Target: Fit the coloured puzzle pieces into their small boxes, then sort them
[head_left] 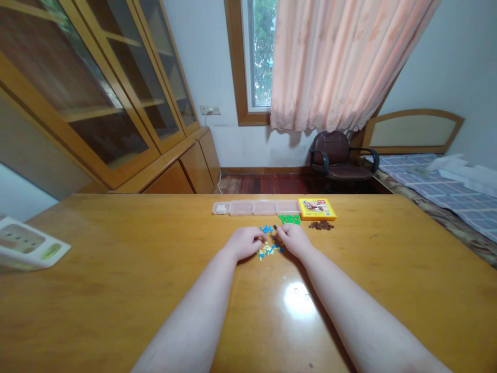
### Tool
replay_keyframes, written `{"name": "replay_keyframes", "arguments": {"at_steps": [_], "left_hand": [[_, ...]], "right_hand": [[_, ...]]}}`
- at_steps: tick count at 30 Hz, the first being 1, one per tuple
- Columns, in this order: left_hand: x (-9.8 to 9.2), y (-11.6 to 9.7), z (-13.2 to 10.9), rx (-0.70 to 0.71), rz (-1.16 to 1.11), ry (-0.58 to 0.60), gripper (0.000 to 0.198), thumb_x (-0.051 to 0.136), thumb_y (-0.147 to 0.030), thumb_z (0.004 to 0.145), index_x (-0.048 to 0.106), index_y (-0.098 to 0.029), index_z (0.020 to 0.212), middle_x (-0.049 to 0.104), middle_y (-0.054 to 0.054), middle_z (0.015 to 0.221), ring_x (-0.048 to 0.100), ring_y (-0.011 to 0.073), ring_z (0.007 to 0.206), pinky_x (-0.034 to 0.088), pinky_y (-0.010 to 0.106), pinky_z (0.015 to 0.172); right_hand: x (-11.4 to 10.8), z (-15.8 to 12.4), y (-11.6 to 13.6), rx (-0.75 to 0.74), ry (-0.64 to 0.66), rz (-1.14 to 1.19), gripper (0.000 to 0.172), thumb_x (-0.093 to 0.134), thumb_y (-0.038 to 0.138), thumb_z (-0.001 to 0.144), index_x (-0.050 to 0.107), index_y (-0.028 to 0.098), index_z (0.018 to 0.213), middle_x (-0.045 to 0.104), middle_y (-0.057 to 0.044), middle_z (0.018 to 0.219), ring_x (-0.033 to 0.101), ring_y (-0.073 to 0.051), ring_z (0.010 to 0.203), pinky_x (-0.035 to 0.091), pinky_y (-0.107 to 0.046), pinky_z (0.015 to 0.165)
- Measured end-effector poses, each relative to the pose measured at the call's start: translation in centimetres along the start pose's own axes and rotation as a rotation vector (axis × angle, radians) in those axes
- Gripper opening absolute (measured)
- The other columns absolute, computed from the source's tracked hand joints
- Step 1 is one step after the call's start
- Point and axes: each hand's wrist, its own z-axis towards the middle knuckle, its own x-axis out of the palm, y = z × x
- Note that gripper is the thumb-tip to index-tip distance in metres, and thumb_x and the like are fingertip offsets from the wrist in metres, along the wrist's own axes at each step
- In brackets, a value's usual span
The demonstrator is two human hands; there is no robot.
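Note:
My left hand [244,243] rests on the table at the left edge of a small mixed pile of blue and cream pieces [267,250]. Its fingers are curled in at the pile, and whatever they hold is too small to make out. My right hand [295,240] lies at the pile's right side, fingers bent and partly hidden, with a small dark spot at the thumb's tip. Just beyond my hands sit some blue pieces [266,229]. Green pieces [289,219] lie behind my right hand, and brown pieces [321,226] form a heap farther right.
A row of clear plastic trays [241,208] runs along the far part of the wooden table [116,290]. At its right end is a yellow box [317,208]. On the left stands a white plastic object [31,243]. A chair [334,155] is beyond the table.

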Motion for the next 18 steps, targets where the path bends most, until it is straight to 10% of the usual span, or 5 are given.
{"name": "replay_keyframes", "arguments": {"at_steps": [10,18], "left_hand": [[0.56,-0.76,-0.04,0.103,-0.012,0.111,0.041,0.048,-0.019,0.075,0.064,-0.03,0.111,0.069,-0.003,0.106,0.062,0.0161,0.094,0.045,0.024,0.083],[0.03,-0.54,-0.06,0.055,0.03,0.048,0.027,0.048,-0.019,0.073,0.071,-0.025,0.087,0.071,-0.001,0.087,0.062,0.0155,0.081,0.045,0.024,0.077]], "right_hand": [[-0.43,-0.19,0.41,-0.022,-0.021,0.06,0.047,0.038,0.036,0.091,0.064,0.016,0.057,0.058,-0.003,0.058,0.049,-0.012,0.057,0.028,-0.024,0.055],[-0.37,-0.32,0.54,-0.099,0.042,0.052,0.046,0.043,0.03,0.088,0.056,0.016,0.046,0.05,0.0,0.049,0.043,-0.01,0.051,0.026,-0.024,0.054]]}}
